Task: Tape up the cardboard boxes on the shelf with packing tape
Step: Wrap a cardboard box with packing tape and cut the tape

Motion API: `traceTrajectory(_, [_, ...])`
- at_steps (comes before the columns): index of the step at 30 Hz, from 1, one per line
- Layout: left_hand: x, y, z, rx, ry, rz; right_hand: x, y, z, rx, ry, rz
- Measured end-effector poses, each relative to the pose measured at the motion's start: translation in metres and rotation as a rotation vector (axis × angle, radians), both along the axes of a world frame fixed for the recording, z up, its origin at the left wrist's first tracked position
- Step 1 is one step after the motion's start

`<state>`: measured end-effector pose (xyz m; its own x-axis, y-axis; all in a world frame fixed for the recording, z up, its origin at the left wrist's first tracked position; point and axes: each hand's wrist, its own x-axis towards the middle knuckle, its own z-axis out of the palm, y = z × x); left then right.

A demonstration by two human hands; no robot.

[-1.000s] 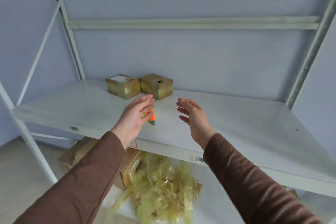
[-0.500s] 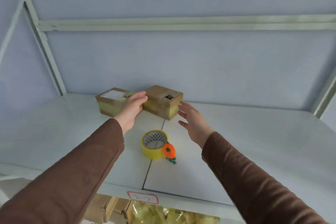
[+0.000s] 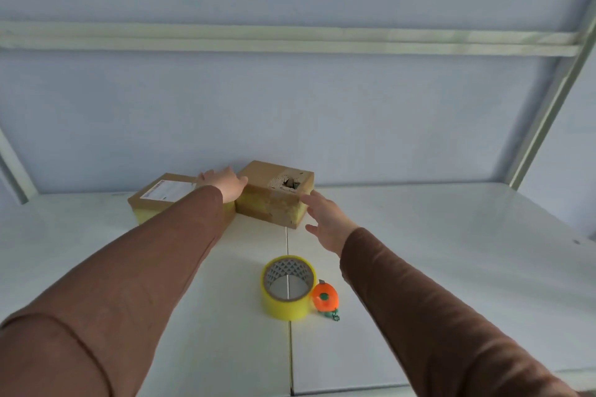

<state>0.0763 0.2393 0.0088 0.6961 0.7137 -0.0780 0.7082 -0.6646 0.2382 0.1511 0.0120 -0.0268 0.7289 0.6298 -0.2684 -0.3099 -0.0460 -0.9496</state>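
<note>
At shelf (image 3: 451, 235) rear, twelve o'clock: both spread hands have reached the torn box (image 3: 274, 200), left hand (image 3: 222, 184) touching, right hand (image 3: 325, 219) beside; tape roll (image 3: 287, 290) set down, taping not begun.

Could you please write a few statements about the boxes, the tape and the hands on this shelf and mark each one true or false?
1. Two cardboard boxes sit side by side at the back of the shelf. True.
2. The right hand grips the tape roll. False: the roll lies alone on the shelf, nearer the person.
3. The box with the torn hole is on the right of the box with the white label. True.
4. The orange cutter lies on top of a box. False: it lies on the shelf beside the tape roll.
5. The left hand reaches between the boxes. True.
</note>
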Motion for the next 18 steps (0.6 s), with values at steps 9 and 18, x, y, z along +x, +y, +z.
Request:
traceTrajectory(9, [0.017, -0.048, -0.004, -0.215, -0.474, -0.096, 0.023, -0.041, 0.000, -0.012, -0.109, -0.220])
traceTrajectory(18, [0.003, -0.159, -0.037, -0.617, -0.719, -0.147, 0.041, -0.151, -0.020, -0.004, -0.171, -0.399])
